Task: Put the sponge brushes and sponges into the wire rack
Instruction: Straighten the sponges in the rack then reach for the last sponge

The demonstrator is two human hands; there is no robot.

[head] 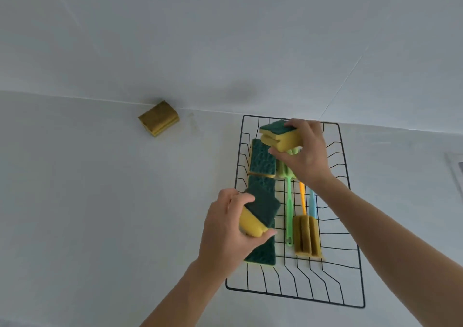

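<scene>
A black wire rack (350, 299) lies on the white counter. Green-topped sponges (263, 160) lie in a row along its left side. Sponge brushes lie in its middle: a green handle (290, 201), an orange one (302, 196), a light blue one (312, 206) and an olive foam head (307, 236). My left hand (225, 229) grips a yellow and green sponge (260, 214) over the rack's left side. My right hand (304, 151) holds a pair of stacked yellow and green sponges (278, 135) above the rack's far end.
A brownish-yellow sponge (159, 118) lies on the counter at the far left, against the white wall. A pale object (457, 173) pokes in at the right edge of the view.
</scene>
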